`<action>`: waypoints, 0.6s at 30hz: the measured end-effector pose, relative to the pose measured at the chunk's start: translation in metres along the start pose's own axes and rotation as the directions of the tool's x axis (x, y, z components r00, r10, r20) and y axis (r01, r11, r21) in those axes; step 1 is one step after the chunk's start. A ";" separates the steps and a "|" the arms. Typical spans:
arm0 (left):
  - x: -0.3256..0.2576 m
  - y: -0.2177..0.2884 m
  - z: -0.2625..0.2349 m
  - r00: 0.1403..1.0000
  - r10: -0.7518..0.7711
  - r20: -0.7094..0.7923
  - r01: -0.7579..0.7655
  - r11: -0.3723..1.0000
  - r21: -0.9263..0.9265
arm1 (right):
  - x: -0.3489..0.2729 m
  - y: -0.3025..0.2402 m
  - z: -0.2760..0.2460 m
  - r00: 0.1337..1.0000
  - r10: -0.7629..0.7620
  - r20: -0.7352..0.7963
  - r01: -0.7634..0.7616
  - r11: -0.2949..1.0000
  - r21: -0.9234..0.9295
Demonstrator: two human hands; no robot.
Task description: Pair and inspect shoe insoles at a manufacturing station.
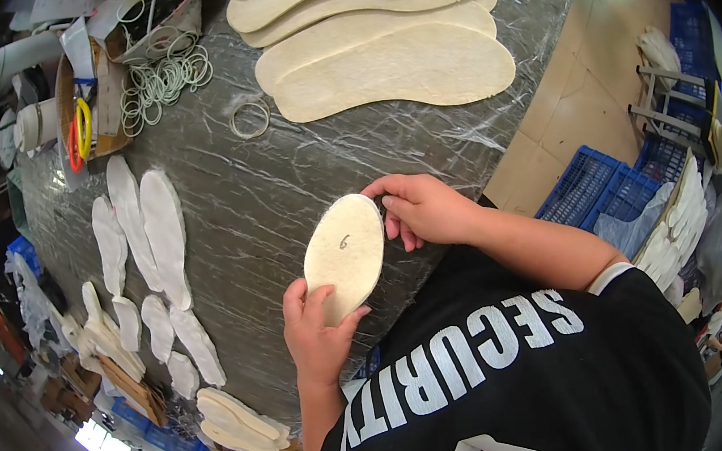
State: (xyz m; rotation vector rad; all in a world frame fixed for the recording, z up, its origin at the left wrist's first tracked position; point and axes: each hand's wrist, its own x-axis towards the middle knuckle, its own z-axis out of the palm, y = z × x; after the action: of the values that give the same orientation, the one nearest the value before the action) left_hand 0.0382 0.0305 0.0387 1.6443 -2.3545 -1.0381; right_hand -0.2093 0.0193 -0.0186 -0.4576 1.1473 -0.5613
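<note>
film-wrapped tabletop [230,187]: left hand [314,339] grips insole [342,250] low (right hand [420,209] at top, grip unclear).

fisheye up on the wearer's head, pretty close in, facing down at the table [234,223], wearer's shirt [529,385] around 5 o'clock

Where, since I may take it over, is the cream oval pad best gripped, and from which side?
I'd pinch the cream oval pad by its upper-left edge, from the far left, across both faces. It looks flat and that edge is bare; the left hand holds the lower end, the right hand is at the upper right.
</note>
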 end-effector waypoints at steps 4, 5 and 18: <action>0.001 0.001 0.000 1.000 0.008 -0.003 -0.008 1.000 -0.002 | -0.001 -0.001 0.000 1.000 -0.003 0.008 0.003 1.000 0.001; 0.002 0.001 0.000 1.000 0.013 -0.006 -0.013 1.000 0.000 | -0.001 -0.001 0.000 1.000 -0.003 0.008 0.003 1.000 0.002; 0.004 0.003 0.000 1.000 -0.020 0.021 0.020 1.000 0.023 | 0.000 0.000 -0.002 1.000 -0.010 0.018 0.010 1.000 0.013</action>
State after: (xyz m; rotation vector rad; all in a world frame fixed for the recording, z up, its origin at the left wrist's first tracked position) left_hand 0.0337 0.0277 0.0393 1.6761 -2.3763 -1.0414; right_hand -0.2113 0.0195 -0.0189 -0.4561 1.1243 -0.5719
